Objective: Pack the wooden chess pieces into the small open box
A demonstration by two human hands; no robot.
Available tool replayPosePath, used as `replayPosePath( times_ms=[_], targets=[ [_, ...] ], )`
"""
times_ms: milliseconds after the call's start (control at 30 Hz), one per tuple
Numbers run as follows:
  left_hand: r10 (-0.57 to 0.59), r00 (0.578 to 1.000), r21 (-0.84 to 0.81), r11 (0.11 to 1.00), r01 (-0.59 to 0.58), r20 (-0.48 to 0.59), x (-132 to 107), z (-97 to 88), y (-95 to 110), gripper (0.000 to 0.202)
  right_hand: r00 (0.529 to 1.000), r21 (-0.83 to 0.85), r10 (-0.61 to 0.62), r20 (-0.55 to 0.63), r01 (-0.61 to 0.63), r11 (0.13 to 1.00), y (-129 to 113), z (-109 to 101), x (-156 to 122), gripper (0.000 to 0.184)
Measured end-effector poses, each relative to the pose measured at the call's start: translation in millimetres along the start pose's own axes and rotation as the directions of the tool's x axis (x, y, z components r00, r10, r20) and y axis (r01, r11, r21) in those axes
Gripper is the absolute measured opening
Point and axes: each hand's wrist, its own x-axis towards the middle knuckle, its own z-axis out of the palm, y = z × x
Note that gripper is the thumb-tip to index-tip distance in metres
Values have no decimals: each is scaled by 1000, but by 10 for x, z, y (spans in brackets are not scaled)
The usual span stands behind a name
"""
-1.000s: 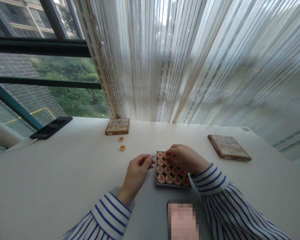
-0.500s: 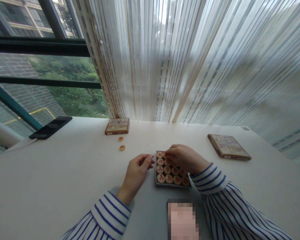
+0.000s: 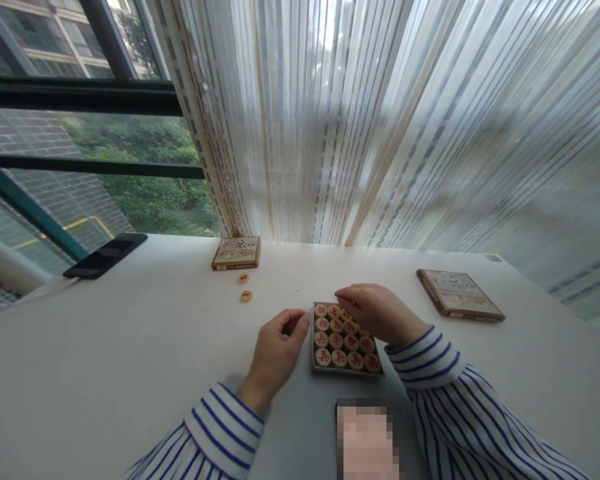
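A shallow grey tray [image 3: 312,347] lies on the white table in front of me, filled with several round wooden pieces [image 3: 336,341] marked in red. My right hand [image 3: 377,311] rests over the tray's far right corner, fingers curled down onto the pieces; what they pinch is hidden. My left hand [image 3: 277,347] sits loosely curled just left of the tray, thumb and fingers almost touching its edge. Two loose round pieces [image 3: 246,295] lie farther away on the table.
A small brown box [image 3: 236,253] stands near the curtain, beyond the loose pieces. A flat brown lid or box [image 3: 459,294] lies at the right. A black phone [image 3: 105,255] rests at the far left by the window.
My right hand has slid a little to the right, uncovering pieces in the tray's top row. My left hand has barely moved.
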Motion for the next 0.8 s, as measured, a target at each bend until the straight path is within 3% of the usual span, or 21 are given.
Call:
replayPosePath(
  times_ms=[200,433,633,800],
  targets=[
    [137,990,162,978,-131,-26,-27,-47,-2,19,1000,-10,-12,-8,12,1000,-72,-18,-13,27],
    [143,979,226,968,-108,-147,76,-276,-58,23,998,10,-43,-42,44,999,-177,-36,70,27],
    [125,956,330,943,-32,-266,277,-663,-167,31,993,20,-118,20,118,993,-435,-99,437,27],
    [128,944,543,837,61,-303,512,-971,-295,34,991,54,-114,75,110,992,-664,14,877,30]
  ],
)
